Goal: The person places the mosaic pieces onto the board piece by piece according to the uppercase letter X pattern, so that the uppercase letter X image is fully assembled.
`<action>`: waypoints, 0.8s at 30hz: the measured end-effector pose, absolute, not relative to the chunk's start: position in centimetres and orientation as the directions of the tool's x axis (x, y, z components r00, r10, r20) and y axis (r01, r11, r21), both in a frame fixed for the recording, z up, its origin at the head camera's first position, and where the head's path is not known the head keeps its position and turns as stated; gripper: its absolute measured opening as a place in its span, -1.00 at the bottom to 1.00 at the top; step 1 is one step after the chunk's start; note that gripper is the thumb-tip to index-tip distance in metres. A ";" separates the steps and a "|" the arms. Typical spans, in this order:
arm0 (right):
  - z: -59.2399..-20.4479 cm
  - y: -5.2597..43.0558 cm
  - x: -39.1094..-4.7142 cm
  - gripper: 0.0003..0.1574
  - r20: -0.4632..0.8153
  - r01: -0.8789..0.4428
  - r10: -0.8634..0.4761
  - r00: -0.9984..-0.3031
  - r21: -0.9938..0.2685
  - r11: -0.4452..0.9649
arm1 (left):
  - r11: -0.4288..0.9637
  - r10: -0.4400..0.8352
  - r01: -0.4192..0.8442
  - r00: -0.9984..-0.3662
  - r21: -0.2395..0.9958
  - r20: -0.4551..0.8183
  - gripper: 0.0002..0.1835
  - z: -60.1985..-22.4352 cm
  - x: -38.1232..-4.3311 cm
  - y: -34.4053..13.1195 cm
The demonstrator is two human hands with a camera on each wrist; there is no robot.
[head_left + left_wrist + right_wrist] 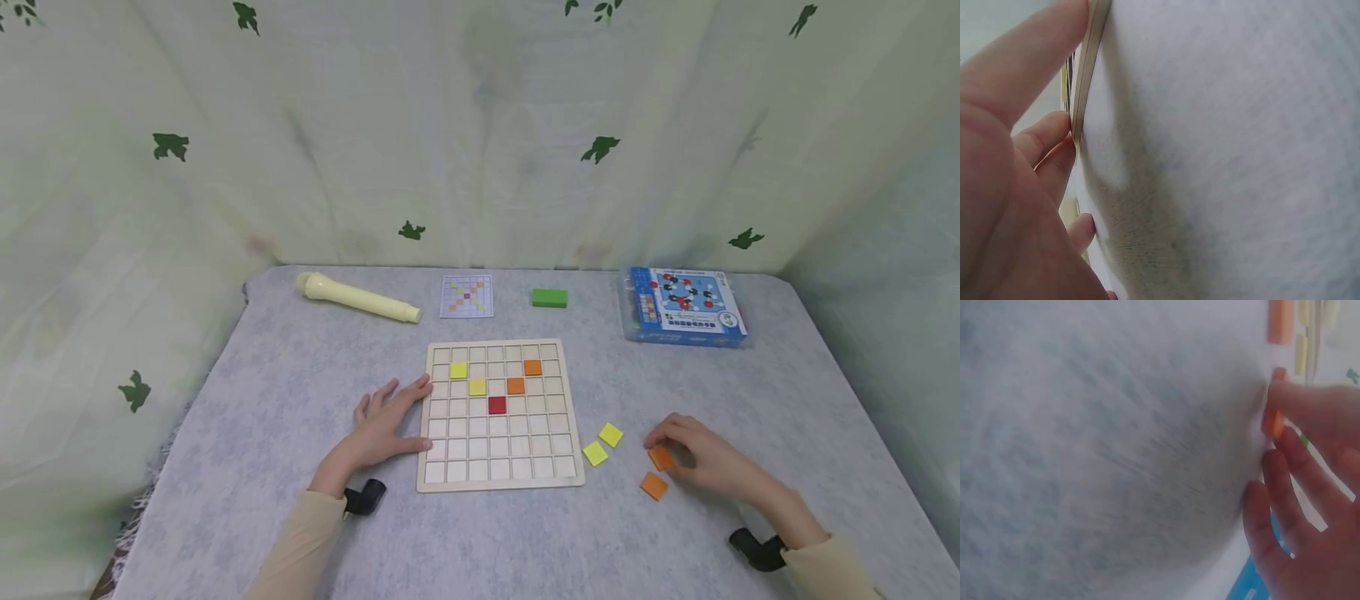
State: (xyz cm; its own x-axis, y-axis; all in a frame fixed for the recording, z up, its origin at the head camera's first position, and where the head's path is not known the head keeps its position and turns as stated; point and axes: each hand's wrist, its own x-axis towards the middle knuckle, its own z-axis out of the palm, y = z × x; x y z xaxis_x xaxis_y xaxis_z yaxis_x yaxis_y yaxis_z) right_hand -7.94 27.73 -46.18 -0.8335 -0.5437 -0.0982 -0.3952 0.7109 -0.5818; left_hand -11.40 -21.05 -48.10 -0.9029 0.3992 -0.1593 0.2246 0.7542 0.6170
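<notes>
A square wooden grid board (498, 487) lies flat on the table. On it are two yellow tiles, two orange tiles and one red tile (497, 405), in slanting lines that meet at the red one. My left hand (378, 429) touches the board's left edge with spread fingers and thumb. To the right of the board, my right hand (705, 460) pinches an orange tile (1271, 426) between thumb and fingers, at or just above the table. A second orange tile (654, 486) lies beside it, and two loose yellow tiles (596, 453) lie nearer the board.
Behind the board is a pattern card (467, 297) with coloured squares, with a green block (550, 298) to its right. A pale yellow tube-shaped object (360, 298) lies at the back left. At the back right sits a blue box (684, 307). A leaf-patterned curtain (495, 133) encloses the table.
</notes>
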 end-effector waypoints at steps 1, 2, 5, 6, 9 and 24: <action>-46.3 27.7 -7.9 -0.57 -0.101 -0.396 -0.540 -0.836 -0.571 0.720 | 0.753 0.399 0.225 -0.903 0.618 -0.157 -0.05 -48.1 -11.4 -21.1; -46.3 27.6 -7.9 -0.57 -0.103 -0.395 -0.536 -0.838 -0.562 0.727 | 0.753 0.399 0.226 -0.903 0.618 -0.156 -0.05 -48.1 -11.4 -21.1; -46.3 27.2 -8.1 -0.59 -0.114 -0.365 -0.506 -0.855 -0.562 0.742 | 0.751 0.401 0.228 -0.903 0.619 -0.154 -0.05 -48.0 -11.3 -21.0; -46.2 26.9 -8.3 -0.60 -0.115 -0.352 -0.496 -0.861 -0.569 0.743 | 0.751 0.401 0.228 -0.903 0.619 -0.153 -0.05 -48.0 -11.3 -21.0; -45.7 25.7 -8.9 -0.64 -0.102 -0.337 -0.479 -0.872 -0.586 0.737 | 0.749 0.400 0.227 -0.904 0.622 -0.151 -0.05 -48.0 -11.3 -21.0; -44.3 10.6 -12.6 -0.76 -0.016 -0.508 -0.683 -0.731 -0.656 0.558 | 0.743 0.402 0.231 -0.904 0.628 -0.144 -0.05 -48.0 -11.3 -21.1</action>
